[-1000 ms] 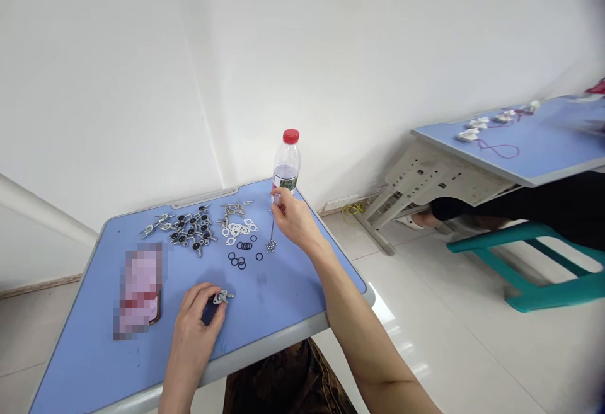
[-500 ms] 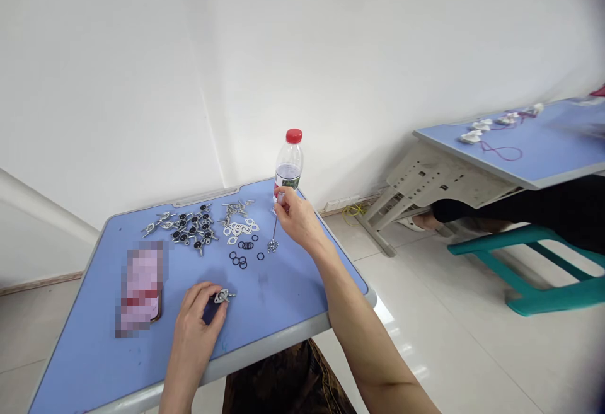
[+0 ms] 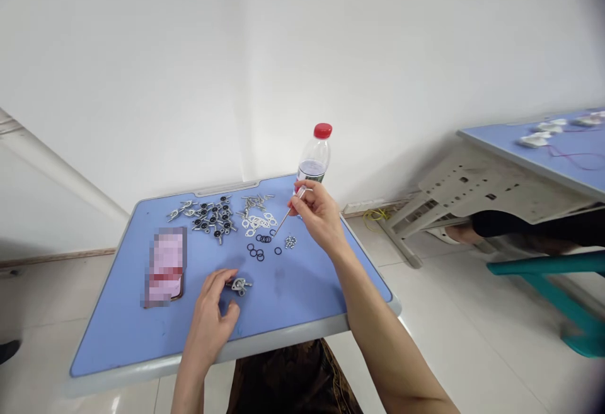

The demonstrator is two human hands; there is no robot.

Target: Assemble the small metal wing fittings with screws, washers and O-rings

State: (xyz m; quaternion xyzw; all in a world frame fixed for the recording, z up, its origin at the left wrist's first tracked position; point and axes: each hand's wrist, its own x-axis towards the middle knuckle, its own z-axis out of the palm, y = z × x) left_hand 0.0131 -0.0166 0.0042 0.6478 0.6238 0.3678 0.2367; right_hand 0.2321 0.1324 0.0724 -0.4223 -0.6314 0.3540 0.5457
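Observation:
My right hand [image 3: 319, 212] pinches a small screwdriver [image 3: 283, 218], its thin metal shaft slanting down-left. The tip is just above or beside a group of black rubber rings [image 3: 265, 239]; I cannot tell whether it touches. To the right of the tip lies a cluster of small shiny metal pieces [image 3: 290, 242]. My left hand [image 3: 215, 307] rests on the table with thumb and fingers apart. Its fingertips are at the edge of a metal valve-like part [image 3: 239, 285] with a flange and short stems, lying on the table.
White oval gaskets [image 3: 258, 222] and small metal levers [image 3: 255, 203] lie at the back of the blue table [image 3: 307, 300]. Several metal parts with black centres [image 3: 212, 218] are left of them. A phone [image 3: 165, 269] and a bottle [image 3: 314, 155] stand out too. Right: another table [image 3: 529, 168], teal stool [image 3: 543, 269].
The screwdriver tip has moved from the shiny metal pieces leftward to the black rings, and its shaft now tilts more. My left thumb has come away from the metal part. The view has shifted.

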